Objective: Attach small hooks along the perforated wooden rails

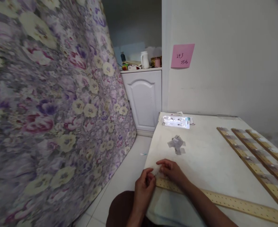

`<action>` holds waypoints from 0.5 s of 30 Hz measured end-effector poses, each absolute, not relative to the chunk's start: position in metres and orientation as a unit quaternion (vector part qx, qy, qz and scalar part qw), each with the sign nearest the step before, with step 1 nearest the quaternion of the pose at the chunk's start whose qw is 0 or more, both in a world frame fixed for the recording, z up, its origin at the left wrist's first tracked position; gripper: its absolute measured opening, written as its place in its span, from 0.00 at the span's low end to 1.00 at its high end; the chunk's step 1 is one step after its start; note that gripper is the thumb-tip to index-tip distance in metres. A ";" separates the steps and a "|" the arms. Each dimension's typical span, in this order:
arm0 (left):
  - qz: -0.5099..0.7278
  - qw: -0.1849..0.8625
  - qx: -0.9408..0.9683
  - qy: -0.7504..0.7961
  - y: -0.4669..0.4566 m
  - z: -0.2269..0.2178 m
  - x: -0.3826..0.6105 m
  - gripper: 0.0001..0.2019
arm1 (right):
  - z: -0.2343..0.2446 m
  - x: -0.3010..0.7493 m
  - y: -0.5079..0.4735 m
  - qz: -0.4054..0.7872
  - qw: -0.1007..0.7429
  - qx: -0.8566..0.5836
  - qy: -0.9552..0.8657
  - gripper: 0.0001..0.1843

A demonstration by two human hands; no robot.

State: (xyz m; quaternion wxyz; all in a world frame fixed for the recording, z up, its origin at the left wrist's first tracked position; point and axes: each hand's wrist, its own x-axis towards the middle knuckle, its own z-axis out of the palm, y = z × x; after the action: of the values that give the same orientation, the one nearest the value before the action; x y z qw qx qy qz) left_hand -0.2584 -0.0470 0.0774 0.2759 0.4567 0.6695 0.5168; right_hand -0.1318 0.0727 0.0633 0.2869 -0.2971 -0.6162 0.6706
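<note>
My left hand [145,185] is closed in a pinch at the table's near left corner, above the end of a pale wooden strip with rows of holes [233,201]. A small translucent plastic piece [156,172] shows between my two hands, too small to make out fully. My right hand [172,171] curls toward it from the other side, thumb and fingertips closed at its edge, index finger bent over. Farther up the table is a loose pile of small clear-grey plastic pieces [176,143], apart from both hands.
A clear blister pack with small metal parts [176,121] lies at the table's back left. Several wooden strips [244,154] bearing small plastic pieces lie on the right. A floral curtain [65,110] hangs to the left. A pink note [182,55] is on the wall; behind stands a white cabinet [143,97].
</note>
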 end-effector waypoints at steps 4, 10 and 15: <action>0.550 0.246 0.407 0.687 -0.062 0.070 -0.258 0.13 | 0.054 -0.137 0.079 0.687 0.252 -0.282 -0.620 0.16; 0.547 0.194 0.386 0.717 -0.080 0.052 -0.247 0.10 | 0.046 -0.144 0.076 0.691 0.216 -0.255 -0.641 0.12; 0.503 0.133 0.432 0.736 -0.078 0.047 -0.243 0.08 | 0.046 -0.149 0.075 0.661 0.214 -0.265 -0.668 0.12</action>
State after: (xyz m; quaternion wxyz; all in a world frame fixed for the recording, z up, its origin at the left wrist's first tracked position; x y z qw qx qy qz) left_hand -0.2426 -0.0778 0.0467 0.1333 0.4322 0.7363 0.5034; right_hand -0.1487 0.0747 0.0463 0.2139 -0.2646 -0.6684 0.6614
